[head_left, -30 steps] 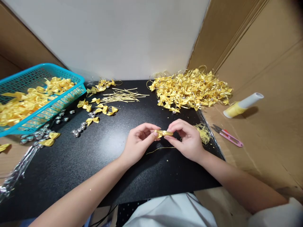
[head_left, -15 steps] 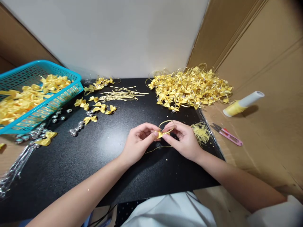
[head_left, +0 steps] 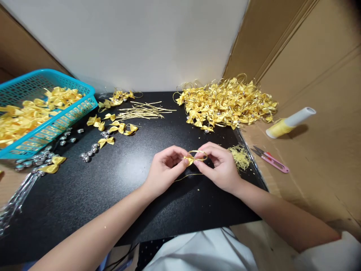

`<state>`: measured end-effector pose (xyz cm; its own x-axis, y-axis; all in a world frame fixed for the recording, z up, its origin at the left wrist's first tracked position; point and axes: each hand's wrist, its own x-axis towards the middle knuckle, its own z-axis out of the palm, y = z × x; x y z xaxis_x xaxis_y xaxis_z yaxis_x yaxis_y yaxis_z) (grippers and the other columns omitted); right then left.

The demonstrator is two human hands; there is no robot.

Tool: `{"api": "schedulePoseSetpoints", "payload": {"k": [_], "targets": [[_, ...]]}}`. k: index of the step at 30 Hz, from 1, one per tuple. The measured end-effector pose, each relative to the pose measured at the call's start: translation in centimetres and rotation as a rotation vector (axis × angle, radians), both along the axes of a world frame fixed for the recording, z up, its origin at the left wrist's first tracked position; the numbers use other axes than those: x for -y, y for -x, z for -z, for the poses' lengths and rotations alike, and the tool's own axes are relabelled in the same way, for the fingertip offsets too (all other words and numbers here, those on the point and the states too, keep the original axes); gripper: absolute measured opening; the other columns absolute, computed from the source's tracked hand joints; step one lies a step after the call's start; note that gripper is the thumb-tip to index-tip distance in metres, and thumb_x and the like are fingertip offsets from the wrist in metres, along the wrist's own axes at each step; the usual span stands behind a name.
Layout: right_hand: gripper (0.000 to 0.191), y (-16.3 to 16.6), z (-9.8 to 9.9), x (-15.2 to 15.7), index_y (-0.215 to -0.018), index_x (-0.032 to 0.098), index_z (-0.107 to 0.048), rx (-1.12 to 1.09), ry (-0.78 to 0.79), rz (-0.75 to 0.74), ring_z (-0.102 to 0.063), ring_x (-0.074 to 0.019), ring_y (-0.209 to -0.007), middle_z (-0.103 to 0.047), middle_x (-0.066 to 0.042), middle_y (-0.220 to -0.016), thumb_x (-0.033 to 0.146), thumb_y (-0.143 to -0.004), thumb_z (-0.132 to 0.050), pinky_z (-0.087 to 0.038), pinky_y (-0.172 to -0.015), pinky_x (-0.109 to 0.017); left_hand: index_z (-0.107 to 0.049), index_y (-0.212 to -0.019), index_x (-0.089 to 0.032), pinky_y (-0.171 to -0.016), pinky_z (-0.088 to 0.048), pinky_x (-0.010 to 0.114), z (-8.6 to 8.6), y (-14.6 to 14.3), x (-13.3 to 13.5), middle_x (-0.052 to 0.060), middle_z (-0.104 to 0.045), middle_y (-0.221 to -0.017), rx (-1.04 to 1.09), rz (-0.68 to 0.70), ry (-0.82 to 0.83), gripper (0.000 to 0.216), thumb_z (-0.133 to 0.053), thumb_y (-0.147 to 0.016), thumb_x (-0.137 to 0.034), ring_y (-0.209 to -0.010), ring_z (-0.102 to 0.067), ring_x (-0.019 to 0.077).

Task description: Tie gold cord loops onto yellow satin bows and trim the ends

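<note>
Between my two hands is a yellow ribbon bow (head_left: pixel 190 161) with a thin gold loop of cord (head_left: pixel 197 151) above it. My left hand (head_left: pixel 168 169) pinches the bow's left side between thumb and forefinger. From the other side, my right hand (head_left: pixel 218 167) closes its thumb and fingers on the bow near the foot of the loop. A thin yellow thread (head_left: pixel 187 175) trails below the hands over the black table top (head_left: pixel 126 210). The bow's right half is mostly covered by my fingertips.
A blue basket (head_left: pixel 70 113) of yellow bows stands at left, near silver bells (head_left: pixel 87 156). Gold cords (head_left: pixel 143 111) lie behind. A heap of looped bows (head_left: pixel 225 103) is at back right. Thread scraps (head_left: pixel 239 157), pink snips (head_left: pixel 272 162) and a thread-wound tube (head_left: pixel 290 122) lie right.
The gold loop has tipped over from standing upright to lying flatter above the bow. Both hands keep their grip in nearly the same place.
</note>
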<state>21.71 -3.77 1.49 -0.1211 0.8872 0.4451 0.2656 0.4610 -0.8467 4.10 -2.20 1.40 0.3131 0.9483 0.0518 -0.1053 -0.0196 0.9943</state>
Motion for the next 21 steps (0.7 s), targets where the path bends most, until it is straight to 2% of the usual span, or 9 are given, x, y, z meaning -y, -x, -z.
{"api": "schedulePoseSetpoints", "payload": {"k": [5,11,16,21], "targets": [[0.009,0.08,-0.21,-0.03,-0.075,0.019,-0.063,-0.011,-0.067,-0.015,-0.061,-0.0129,-0.072,-0.063,-0.002,-0.076,0.012,-0.078,-0.066,-0.052,-0.066,-0.027,-0.066,-0.08,-0.016,-0.067,-0.052,0.022,0.14,-0.08,-0.08,0.002,-0.069,-0.076,-0.012,0.012,-0.077,0.009,-0.073,-0.076,-0.02,-0.069,-0.063,0.0114],[0.012,-0.03,-0.12,-0.04,-0.077,0.02,-0.064,-0.014,-0.074,-0.059,-0.063,-0.0145,-0.075,-0.065,-0.003,-0.078,0.008,-0.076,-0.066,-0.052,-0.068,-0.029,-0.069,-0.078,-0.017,-0.063,-0.051,0.022,-0.21,-0.09,-0.26,0.002,-0.066,-0.076,-0.059,0.02,-0.292,0.002,-0.071,-0.078,-0.016,-0.069,-0.061,0.0111],[0.01,-0.06,0.0,-0.05,-0.077,0.019,-0.063,-0.026,-0.066,-0.059,-0.062,-0.0137,-0.073,-0.064,-0.003,-0.078,0.01,-0.078,-0.065,-0.052,-0.068,-0.028,-0.068,-0.078,-0.017,-0.064,-0.051,0.023,-0.09,0.14,-0.26,0.003,-0.066,-0.074,-0.121,-0.006,-0.47,0.006,-0.07,-0.077,-0.011,-0.068,-0.062,0.0116],[0.009,-0.01,-0.03,-0.06,-0.079,0.02,-0.062,0.044,-0.107,-0.065,-0.062,-0.0133,-0.074,-0.064,-0.002,-0.079,0.011,-0.079,-0.063,-0.052,-0.068,-0.028,-0.067,-0.075,-0.017,-0.065,-0.051,0.024,-0.11,0.27,-0.28,0.003,-0.068,-0.074,-0.164,-0.004,-0.569,0.011,-0.068,-0.077,-0.007,-0.069,-0.063,0.0126]]}}
